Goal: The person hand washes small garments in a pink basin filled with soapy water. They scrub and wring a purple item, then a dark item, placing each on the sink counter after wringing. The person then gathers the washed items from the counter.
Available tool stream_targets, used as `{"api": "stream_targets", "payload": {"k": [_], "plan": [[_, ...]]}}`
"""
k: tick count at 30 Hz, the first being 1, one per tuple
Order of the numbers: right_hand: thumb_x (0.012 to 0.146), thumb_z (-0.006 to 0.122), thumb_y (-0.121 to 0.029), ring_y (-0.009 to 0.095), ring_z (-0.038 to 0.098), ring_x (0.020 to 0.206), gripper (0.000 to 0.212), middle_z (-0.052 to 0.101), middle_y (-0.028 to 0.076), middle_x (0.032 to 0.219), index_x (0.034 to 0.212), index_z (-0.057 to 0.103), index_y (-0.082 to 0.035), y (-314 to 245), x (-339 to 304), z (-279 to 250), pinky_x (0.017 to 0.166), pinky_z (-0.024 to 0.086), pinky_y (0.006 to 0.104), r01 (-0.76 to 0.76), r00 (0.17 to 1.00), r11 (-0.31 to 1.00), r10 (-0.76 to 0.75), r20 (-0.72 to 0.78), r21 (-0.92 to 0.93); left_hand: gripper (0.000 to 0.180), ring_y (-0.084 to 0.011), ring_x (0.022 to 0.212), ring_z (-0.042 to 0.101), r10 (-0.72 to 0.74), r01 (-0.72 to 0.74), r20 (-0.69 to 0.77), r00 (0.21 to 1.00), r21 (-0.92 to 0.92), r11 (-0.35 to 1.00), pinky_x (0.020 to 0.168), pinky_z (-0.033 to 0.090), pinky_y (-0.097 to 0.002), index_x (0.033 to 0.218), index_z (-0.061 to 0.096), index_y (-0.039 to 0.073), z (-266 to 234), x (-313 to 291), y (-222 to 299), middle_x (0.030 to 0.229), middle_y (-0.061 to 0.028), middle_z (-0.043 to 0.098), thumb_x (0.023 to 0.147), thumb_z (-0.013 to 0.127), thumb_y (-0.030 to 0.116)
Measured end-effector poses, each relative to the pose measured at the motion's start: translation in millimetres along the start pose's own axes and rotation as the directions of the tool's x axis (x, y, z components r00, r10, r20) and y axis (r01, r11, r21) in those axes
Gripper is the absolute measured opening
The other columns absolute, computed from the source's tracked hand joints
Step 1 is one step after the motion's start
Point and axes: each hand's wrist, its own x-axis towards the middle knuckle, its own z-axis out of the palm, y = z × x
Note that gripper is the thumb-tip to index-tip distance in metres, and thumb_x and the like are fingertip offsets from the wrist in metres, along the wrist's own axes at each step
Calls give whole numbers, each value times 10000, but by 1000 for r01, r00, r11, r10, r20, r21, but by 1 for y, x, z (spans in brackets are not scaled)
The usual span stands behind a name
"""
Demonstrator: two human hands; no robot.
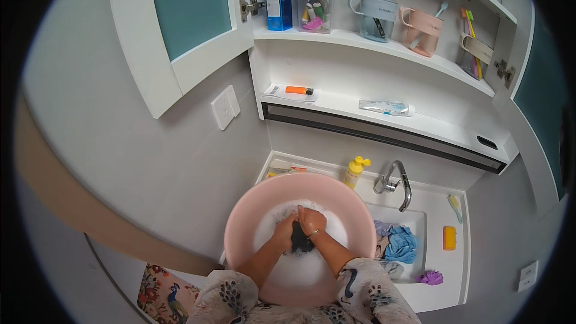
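A large pink basin [243,210] stands on the washstand, with white suds [300,273] over the water in it. Both hands are inside, close together above the foam. My left hand [284,228] and my right hand [312,221] are closed on one wet, dark piece of cloth [302,240], which hangs between them into the suds. What kind of garment it is does not show. Part of the cloth is hidden by my fingers and the foam.
Right of the basin, a white sink [422,237] holds blue and lilac clothes [401,244] below a chrome faucet [403,186]. A yellow bottle [356,171] stands behind the basin. Orange soap [449,238], a brush [455,208] and a purple cloth [429,277] lie rightward. An open cabinet [372,54] hangs above.
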Motion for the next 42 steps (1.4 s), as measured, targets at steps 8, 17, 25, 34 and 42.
{"api": "stream_targets", "payload": {"k": [8, 17, 25, 34, 42], "plan": [[793, 469, -201, 304, 599, 664, 190, 609, 157, 707, 789, 585, -51, -29, -18, 30, 613, 465, 437, 214, 970, 969, -226, -87, -123, 439, -241, 1024, 513, -79, 212, 498, 864, -216, 953, 958, 327, -347, 1124, 499, 82, -29, 21, -5, 1136, -107, 533, 891, 381, 435], [902, 259, -446, 298, 565, 819, 540, 602, 160, 857, 840, 573, -11, 13, 11, -8, 784, 405, 396, 3, 1000, 776, -2, -2, 630, 559, -172, 906, 548, -13, -37, 239, 971, 201, 979, 758, 465, -297, 1154, 441, -1, -23, 9, 1, 1058, -113, 542, 799, 600, 400], [877, 326, -521, 178, 517, 675, 547, 553, 73, 758, 843, 591, -43, 33, 15, 7, 696, 413, 309, 52, 979, 807, -159, 131, 588, 248, -206, 805, 578, 153, -164, 205, 967, 41, 986, 740, 476, -335, 953, 559, 26, -18, -23, 39, 875, -97, 596, 806, 574, 225], [686, 621, -575, 157, 541, 782, 628, 595, 83, 899, 966, 602, -14, 36, -3, -13, 713, 418, 280, -372, 699, 780, -121, 705, 504, 297, -293, 909, 556, 216, -130, 145, 966, -450, 884, 866, 419, -445, 999, 540, 33, -52, -6, 53, 967, -131, 589, 851, 481, 283], [774, 631, -283, 172, 560, 947, 440, 596, 114, 1025, 1086, 548, 15, 61, 10, -10, 839, 433, 283, -600, 766, 324, -31, 642, 732, 293, -307, 969, 529, 52, -71, -434, 900, -29, 997, 864, 411, -446, 1068, 496, -5, -83, 37, 9, 1039, -157, 560, 826, 502, 161]]}}
